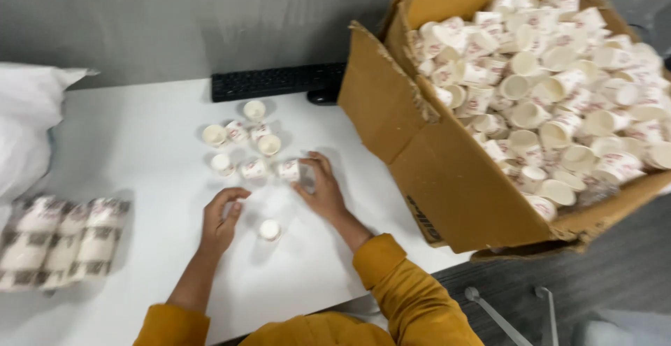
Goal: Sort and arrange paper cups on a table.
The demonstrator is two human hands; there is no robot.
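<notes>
Several small white paper cups with red print lie scattered on the white table. My right hand rests on the table with its fingers around one cup at the group's near right. My left hand lies curled on the table just below the group, holding nothing; its fingers are bent but apart. A single upright cup stands between my two hands. Both arms wear mustard-yellow sleeves.
A large torn cardboard box full of the same paper cups sits at the right, overhanging the table edge. A black keyboard lies at the back. Wrapped sleeves of stacked cups lie at left, with a white bag beside them.
</notes>
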